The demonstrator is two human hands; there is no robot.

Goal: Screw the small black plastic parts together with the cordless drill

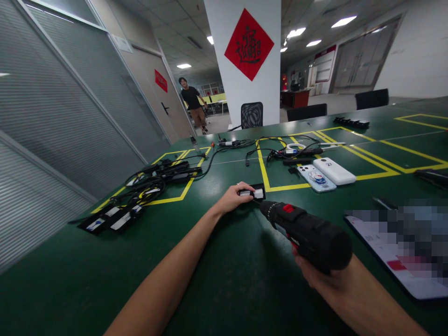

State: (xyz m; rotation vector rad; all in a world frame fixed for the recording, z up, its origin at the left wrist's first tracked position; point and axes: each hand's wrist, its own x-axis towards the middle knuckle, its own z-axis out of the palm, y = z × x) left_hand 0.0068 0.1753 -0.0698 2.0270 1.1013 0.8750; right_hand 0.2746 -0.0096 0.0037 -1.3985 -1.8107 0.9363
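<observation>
My right hand (pixel 313 270) is wrapped round the handle of a black cordless drill (pixel 308 231) with a red switch on top. The drill points forward and left, and its thin bit ends close to a small black rectangular part (pixel 259 192) with white pieces on it. That part lies on the green table (pixel 217 261). My left hand (pixel 234 197) is closed on its left side, fingers over the top and thumb along the near edge. Whether the bit touches the part I cannot tell.
On the left lies a heap of black cables and boxes (pixel 150 186). A phone (pixel 317 178) and a white power bank (pixel 334 171) sit beyond the drill. At the right is a tablet (pixel 381 252), partly blurred. A person (pixel 192 100) stands beyond the table.
</observation>
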